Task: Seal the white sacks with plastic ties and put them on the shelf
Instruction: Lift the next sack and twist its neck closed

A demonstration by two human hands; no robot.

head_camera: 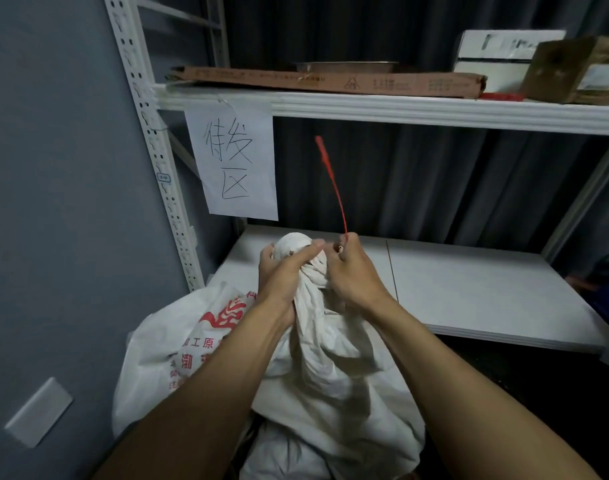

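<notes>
White woven sack (331,368) stands on the floor in front of the lower shelf, its mouth gathered and twisted into a neck (310,265). Left hand (282,275) is closed round the neck, thumb laid across the top. Right hand (351,268) pinches the thin red plastic tie (332,188) just beside the neck; the tie's free end sticks up and back toward the shelving. Whether the tie already loops the neck: cannot tell, the fingers hide it.

Risks, as judged:
- If the left grip slackens, the twisted fabric may unwind and the mouth reopen before the tie locks.
- The tie is slender and held only by its lower end; it could slip out of the pinch or miss the bunch.
- A loop cinched too high may slide off the top of the neck.

Second white sack (178,341) lies just beside, to the left, with red print: a swirling emblem and Chinese characters, only partly readable.

White paper sign (233,161) hangs from the white metal shelf (434,112), handwritten "待发区". Flat brown carton (331,81) above carries print too small to read.
</notes>
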